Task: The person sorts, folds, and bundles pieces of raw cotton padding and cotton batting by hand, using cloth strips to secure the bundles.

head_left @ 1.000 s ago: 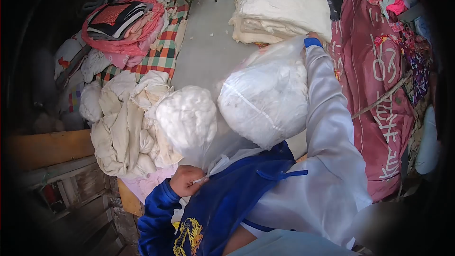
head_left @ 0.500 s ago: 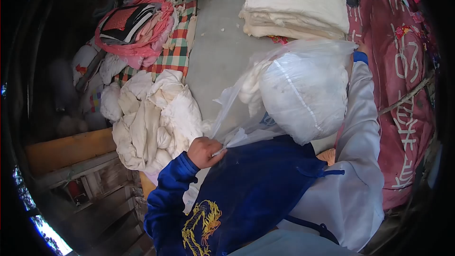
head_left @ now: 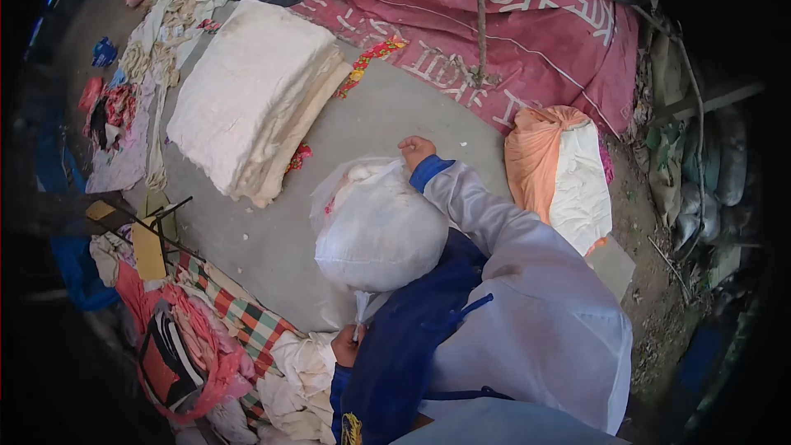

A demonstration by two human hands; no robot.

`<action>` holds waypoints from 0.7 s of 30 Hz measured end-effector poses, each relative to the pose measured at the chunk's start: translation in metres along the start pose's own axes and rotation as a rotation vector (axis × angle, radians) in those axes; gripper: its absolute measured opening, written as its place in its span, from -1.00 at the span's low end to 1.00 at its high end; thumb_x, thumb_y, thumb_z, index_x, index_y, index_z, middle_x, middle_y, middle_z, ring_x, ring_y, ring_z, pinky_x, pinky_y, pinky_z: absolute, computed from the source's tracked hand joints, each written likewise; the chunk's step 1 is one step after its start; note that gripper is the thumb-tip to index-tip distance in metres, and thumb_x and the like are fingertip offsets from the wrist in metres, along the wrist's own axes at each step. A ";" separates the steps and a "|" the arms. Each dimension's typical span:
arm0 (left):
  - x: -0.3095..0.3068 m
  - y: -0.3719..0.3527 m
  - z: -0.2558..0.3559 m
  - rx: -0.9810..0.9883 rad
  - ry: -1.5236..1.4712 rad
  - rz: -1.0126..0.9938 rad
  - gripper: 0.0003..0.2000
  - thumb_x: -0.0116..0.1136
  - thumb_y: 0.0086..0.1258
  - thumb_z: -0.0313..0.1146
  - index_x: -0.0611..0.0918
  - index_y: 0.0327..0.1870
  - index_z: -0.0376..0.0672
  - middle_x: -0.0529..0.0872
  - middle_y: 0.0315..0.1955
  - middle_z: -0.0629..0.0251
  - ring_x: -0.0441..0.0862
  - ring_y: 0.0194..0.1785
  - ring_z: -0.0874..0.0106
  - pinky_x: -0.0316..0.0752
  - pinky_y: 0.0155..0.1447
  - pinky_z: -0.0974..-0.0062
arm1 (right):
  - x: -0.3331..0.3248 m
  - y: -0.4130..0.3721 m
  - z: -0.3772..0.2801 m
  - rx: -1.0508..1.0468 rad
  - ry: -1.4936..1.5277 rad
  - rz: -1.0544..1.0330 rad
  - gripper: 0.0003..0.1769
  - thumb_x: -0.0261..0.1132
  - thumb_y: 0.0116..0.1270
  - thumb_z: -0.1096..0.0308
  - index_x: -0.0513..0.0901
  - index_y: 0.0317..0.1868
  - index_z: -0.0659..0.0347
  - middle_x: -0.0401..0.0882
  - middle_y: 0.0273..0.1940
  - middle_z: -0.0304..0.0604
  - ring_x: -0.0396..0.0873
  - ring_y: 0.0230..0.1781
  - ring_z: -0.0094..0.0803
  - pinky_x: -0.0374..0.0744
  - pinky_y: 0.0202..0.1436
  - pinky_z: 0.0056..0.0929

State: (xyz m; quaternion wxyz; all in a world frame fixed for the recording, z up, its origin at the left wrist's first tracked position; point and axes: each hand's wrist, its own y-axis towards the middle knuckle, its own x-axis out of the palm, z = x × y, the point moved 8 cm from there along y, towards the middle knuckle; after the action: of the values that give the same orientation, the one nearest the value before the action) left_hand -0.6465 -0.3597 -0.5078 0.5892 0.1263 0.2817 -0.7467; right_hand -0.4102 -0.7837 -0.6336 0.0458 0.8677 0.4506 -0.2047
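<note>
A clear plastic bag point(head_left: 383, 239) stuffed with white, fluffy material bulges in front of my body, resting by the grey surface point(head_left: 280, 247). Low at its near side, my left hand point(head_left: 345, 345) is closed round a gathered, twisted end of the plastic. My right hand point(head_left: 417, 152) is at the bag's far upper edge, fingers curled in against the plastic there; the exact grip is small in view. Beyond the bag lies a thick folded stack of white cotton batting point(head_left: 255, 91).
A pink cloth bundle point(head_left: 222, 354) and a checked cloth point(head_left: 247, 313) lie at lower left, near a small yellow-topped stool point(head_left: 148, 249). An orange and white cloth bundle point(head_left: 556, 173) sits at right. A red tarpaulin point(head_left: 527, 49) with a stick across it spans the back.
My view has swung to the right, so the stack now appears at left. The bag's loose left side is drawn into a narrow twist at my left hand.
</note>
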 end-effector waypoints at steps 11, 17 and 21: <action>0.002 0.081 -0.044 0.270 0.347 -0.457 -0.66 0.01 0.39 -0.03 0.58 -0.41 -0.13 0.63 -0.54 0.05 0.60 -0.40 0.01 0.48 -0.30 0.13 | -0.138 -0.158 0.116 0.327 0.060 0.325 -0.79 0.14 0.08 0.60 0.70 -0.35 0.24 0.56 -0.55 -0.31 0.41 -0.61 -0.62 0.41 -0.49 -0.62; -0.005 0.093 -0.011 0.286 0.373 -0.492 -0.68 -0.03 0.40 -0.06 0.61 -0.29 -0.14 0.65 -0.44 0.00 0.61 -0.30 -0.01 0.49 -0.21 0.10 | -0.149 -0.172 0.165 0.394 0.112 0.371 -0.79 0.16 0.11 0.59 0.69 -0.29 0.21 0.57 -0.52 -0.32 0.37 -0.64 -0.59 0.40 -0.52 -0.60; -0.009 0.091 -0.003 0.291 0.429 -0.413 -0.70 -0.03 0.40 -0.09 0.60 -0.23 -0.14 0.67 -0.42 0.01 0.61 -0.29 -0.01 0.49 -0.19 0.09 | -0.132 -0.143 0.176 0.364 0.208 0.290 -0.78 0.14 0.05 0.63 0.69 -0.31 0.28 0.56 -0.52 -0.30 0.38 -0.61 -0.60 0.38 -0.53 -0.60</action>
State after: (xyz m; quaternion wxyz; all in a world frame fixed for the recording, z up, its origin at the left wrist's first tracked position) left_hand -0.5579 -0.3640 -0.5299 0.3282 0.3037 0.3093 -0.8393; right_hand -0.6478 -0.8466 -0.7271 -0.1287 0.9336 0.2796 -0.1835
